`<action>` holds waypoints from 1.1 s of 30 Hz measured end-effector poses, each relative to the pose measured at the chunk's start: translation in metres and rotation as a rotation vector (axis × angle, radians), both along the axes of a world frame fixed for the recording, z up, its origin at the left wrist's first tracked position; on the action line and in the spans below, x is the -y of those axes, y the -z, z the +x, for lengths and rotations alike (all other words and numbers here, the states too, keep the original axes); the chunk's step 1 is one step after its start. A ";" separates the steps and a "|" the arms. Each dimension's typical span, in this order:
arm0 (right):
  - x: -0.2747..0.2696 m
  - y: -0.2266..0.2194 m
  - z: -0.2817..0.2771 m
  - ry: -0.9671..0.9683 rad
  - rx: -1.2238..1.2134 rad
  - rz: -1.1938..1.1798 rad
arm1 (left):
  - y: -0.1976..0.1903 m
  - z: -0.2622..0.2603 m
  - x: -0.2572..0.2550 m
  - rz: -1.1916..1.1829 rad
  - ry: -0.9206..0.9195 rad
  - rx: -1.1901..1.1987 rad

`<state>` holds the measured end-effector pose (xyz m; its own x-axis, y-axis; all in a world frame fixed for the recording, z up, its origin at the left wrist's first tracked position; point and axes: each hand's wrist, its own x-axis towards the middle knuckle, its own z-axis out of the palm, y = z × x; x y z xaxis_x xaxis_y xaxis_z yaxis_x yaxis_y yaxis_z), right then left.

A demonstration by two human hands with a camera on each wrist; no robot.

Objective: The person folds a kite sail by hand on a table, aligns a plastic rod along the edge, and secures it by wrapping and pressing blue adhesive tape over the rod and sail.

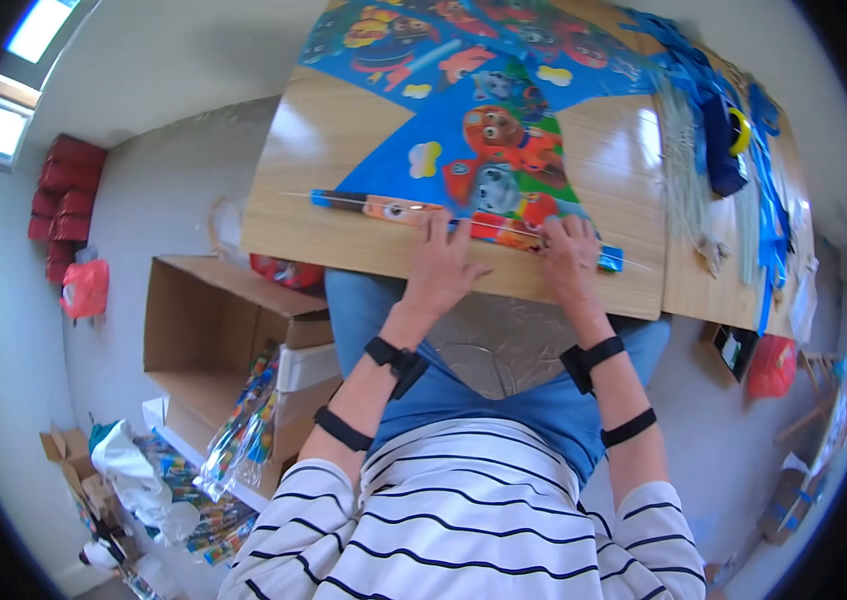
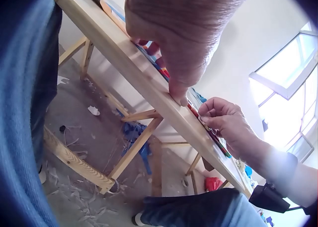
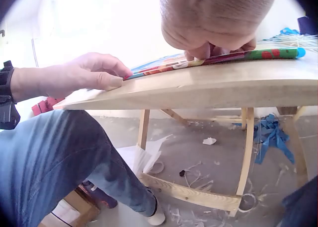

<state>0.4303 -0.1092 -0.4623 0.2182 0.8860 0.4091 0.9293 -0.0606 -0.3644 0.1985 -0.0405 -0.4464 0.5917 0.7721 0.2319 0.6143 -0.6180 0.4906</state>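
Note:
A blue printed sheet [image 1: 383,155] with cartoon figures lies on the wooden table, its near edge a narrow rolled strip [image 1: 398,208] with a thin clear rod along it. My left hand [image 1: 440,265] rests at the strip's middle, fingertips on it and thumb out to the side; in the right wrist view this hand [image 3: 94,73] has fairly straight fingers. Further right, my right hand [image 1: 571,265] pinches the strip between bent fingers and thumb, as the left wrist view shows of that hand [image 2: 231,122]. The strip's green and blue end [image 3: 283,53] extends past it.
Blue strips [image 1: 768,230], pale thin rods [image 1: 681,150] and a yellow tape roll [image 1: 739,130] lie on the table's right side. An open cardboard box [image 1: 193,320] with wrapped colourful items [image 1: 248,420] stands at the lower left. Blue scraps [image 3: 272,137] lie on the floor below.

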 end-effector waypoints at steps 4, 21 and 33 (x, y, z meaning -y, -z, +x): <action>0.000 0.003 0.001 0.023 0.020 0.005 | 0.000 0.001 -0.001 -0.034 0.008 0.004; 0.004 0.001 0.007 -0.012 -0.008 0.093 | -0.002 0.001 0.000 -0.009 0.049 -0.015; 0.011 -0.031 0.045 -0.008 -0.170 0.192 | -0.010 0.000 -0.002 0.029 0.056 -0.116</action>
<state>0.4753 -0.1197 -0.4308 0.2916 0.7977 0.5279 0.8539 0.0316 -0.5195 0.1990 -0.0389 -0.4365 0.6577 0.7311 0.1812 0.6300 -0.6658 0.3997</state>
